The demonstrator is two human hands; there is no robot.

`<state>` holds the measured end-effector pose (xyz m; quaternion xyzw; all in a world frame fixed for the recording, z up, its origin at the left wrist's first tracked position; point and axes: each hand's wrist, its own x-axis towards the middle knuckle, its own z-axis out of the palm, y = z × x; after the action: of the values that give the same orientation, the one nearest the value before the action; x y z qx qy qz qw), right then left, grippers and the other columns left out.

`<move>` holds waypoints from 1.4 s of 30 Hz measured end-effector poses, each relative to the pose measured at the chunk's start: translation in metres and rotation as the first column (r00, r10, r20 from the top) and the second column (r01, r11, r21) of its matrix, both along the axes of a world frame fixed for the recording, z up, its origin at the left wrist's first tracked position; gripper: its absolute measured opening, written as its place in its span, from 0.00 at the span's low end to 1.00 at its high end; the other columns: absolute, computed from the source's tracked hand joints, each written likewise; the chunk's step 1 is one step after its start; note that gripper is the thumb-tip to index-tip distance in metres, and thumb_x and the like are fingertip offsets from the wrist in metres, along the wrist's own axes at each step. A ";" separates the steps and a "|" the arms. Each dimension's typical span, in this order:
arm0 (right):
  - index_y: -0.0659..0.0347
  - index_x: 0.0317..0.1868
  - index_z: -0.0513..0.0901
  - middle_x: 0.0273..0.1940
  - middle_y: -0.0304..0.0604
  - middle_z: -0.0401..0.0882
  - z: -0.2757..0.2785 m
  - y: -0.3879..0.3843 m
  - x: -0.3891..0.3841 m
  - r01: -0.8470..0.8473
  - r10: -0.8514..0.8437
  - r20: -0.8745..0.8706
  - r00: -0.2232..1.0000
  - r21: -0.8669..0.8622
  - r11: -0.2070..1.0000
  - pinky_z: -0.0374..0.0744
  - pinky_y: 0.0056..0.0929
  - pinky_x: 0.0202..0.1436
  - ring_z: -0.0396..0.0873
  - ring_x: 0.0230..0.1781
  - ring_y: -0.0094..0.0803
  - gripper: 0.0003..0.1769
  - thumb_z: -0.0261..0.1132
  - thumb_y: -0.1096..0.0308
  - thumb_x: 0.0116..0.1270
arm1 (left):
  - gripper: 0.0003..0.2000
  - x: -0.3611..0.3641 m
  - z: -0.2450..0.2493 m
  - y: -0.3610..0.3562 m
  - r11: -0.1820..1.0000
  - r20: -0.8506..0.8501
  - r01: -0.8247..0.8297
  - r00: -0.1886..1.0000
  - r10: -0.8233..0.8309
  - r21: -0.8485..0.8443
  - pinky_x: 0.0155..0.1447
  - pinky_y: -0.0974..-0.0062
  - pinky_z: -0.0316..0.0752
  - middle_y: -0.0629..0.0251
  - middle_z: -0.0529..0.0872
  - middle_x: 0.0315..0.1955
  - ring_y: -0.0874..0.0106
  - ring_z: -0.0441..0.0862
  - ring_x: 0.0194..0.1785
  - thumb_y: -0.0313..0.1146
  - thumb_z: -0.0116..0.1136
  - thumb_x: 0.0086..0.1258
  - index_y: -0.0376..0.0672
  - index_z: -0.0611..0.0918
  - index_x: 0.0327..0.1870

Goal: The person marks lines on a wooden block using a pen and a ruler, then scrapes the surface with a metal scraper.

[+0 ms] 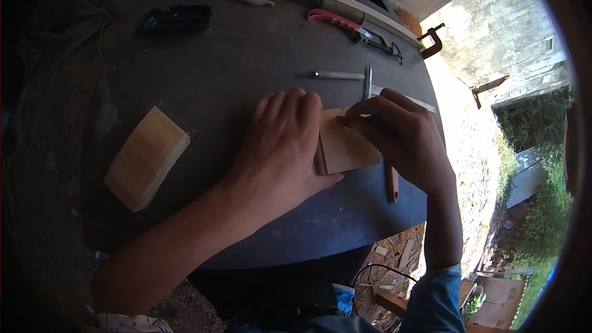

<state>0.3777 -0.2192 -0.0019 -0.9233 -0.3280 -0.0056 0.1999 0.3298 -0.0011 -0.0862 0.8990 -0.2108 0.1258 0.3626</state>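
My left hand [280, 139] is closed around the left side of a flat, tan wooden piece [353, 151], with its thumb along the near edge. A darker strip runs down the piece's left edge beside my palm. Over the far right corner, my right hand [401, 135] has its thumb and fingers pinched together against the top face. Whatever is between those fingertips is too small or hidden to make out. Just beyond the right hand lies a metal square [370, 81], partly covered by it. A brown handle [393, 185] sticks out below the right hand.
A thick wooden block [148, 157] rests on the dark table [277, 240] at left. Farther back are a black tray [176, 20], a thin pointed tool [336, 75] and a red-handled saw [339, 20]. A clamp [435, 43] grips the far right edge.
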 end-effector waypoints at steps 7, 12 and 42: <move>0.59 0.48 0.93 0.44 0.46 0.90 -0.001 0.001 0.012 -0.051 0.051 0.019 0.999 -0.012 0.999 0.89 0.42 0.46 0.92 0.41 0.46 0.06 0.75 0.70 0.72 | 0.41 0.001 0.000 0.001 1.000 -0.001 0.006 1.000 -0.006 -0.009 0.77 0.49 0.68 0.50 0.78 0.56 0.52 0.78 0.66 0.44 0.91 0.54 0.36 0.73 0.62; 0.61 0.47 0.93 0.43 0.45 0.89 -0.003 -0.005 0.013 -0.150 0.149 0.043 0.988 0.014 0.989 0.89 0.43 0.46 0.92 0.40 0.46 0.07 0.75 0.72 0.71 | 0.42 0.001 -0.001 0.001 1.000 0.002 0.006 1.000 -0.006 -0.009 0.77 0.49 0.68 0.50 0.78 0.55 0.52 0.78 0.65 0.44 0.91 0.54 0.36 0.73 0.61; 0.65 0.44 0.90 0.42 0.46 0.87 -0.002 0.009 0.008 -0.082 0.082 0.022 0.996 -0.022 0.996 0.87 0.37 0.44 0.91 0.39 0.41 0.05 0.75 0.74 0.71 | 0.42 0.000 -0.001 -0.001 1.000 0.006 0.007 1.000 -0.007 -0.001 0.76 0.49 0.68 0.50 0.77 0.56 0.51 0.78 0.66 0.43 0.91 0.53 0.36 0.72 0.62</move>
<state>0.3854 -0.2103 -0.0042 -0.9109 -0.3679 -0.0045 0.1865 0.3302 -0.0019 -0.0876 0.8977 -0.2151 0.1272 0.3628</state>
